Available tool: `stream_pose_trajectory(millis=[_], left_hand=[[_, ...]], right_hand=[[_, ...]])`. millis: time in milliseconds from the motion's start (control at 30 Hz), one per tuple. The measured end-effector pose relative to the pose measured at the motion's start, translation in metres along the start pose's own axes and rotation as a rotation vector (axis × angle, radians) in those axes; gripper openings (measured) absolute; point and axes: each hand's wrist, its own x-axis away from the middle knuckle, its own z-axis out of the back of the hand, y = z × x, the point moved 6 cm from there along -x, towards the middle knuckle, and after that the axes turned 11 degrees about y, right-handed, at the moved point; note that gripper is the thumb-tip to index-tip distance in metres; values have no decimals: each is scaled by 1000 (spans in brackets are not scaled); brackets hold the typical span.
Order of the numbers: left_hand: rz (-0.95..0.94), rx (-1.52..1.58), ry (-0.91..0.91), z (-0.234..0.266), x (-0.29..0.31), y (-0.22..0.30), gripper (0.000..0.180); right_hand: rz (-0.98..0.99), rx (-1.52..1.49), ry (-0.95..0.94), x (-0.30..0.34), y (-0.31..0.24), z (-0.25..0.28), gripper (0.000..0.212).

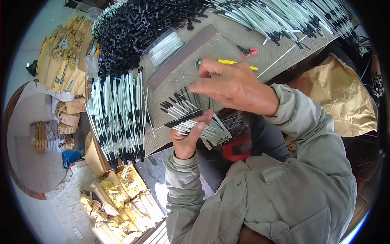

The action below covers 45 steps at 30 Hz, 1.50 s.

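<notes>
Left hand [187,139] grips 1 stick bundle [183,113], right hand [235,86] curled nearby.

From here I see a bare strip of surface [228,45] open between the brown bar [182,57] and the red-handled snips [248,51]. Heaped black parts [134,36] block the far left, standing rods [113,110] (packed tightly) the near left, more rods [276,18] the far edge.
</notes>
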Motion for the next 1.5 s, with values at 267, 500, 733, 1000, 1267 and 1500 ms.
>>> stream_pose_trajectory(millis=[267,500,733,1000,1267,1500], left_hand=[[24,13,8,-1,0,2,16],[18,45,2,-1,1,3,15],[-2,46,-40,-3,3,0,15],[9,-6,-58,-3,4,-3,16],[-21,10,-84,-3,2,-3,15],[-15,-21,-86,-3,2,-1,15]], right_hand=[[0,41,-13,-3,1,-1,27],[26,100,-79,-11,-6,1,25],[-3,-1,-284,-29,-4,1,8],[-164,-156,-468,-34,2,-12,10],[-387,-675,-563,-28,10,-28,19],[-394,-669,-607,-31,4,-25,17]])
